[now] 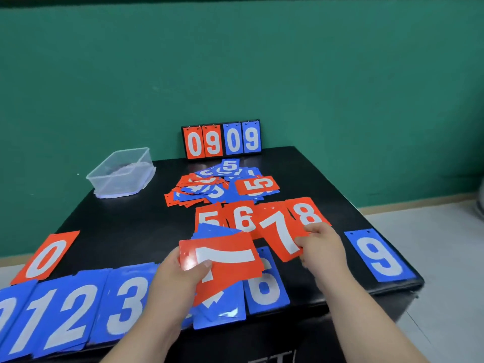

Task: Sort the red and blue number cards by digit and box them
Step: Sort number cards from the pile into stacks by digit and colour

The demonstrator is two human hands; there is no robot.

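Note:
My left hand (183, 273) grips a fanned stack of cards (225, 260) with a red 1 on top, turned sideways. My right hand (322, 244) pinches the lower edge of a red 7 card (277, 231), which lies tilted over the red row of 5 (208, 218), 6 (242, 218) and 8 (306, 213). Along the front edge lie blue cards 0, 1, 2 (68, 315) and 3 (128, 305), with a blue 6 (265, 289) beside the stack. A red 0 (47, 258) lies at left and a blue 9 (379, 255) at right. An unsorted heap (220, 187) sits further back.
A clear plastic box (121, 172) stands at the back left corner of the black table (125, 221). A flip scoreboard (222, 140) reading 09 09 stands at the back edge against the green wall. Light floor shows on the right.

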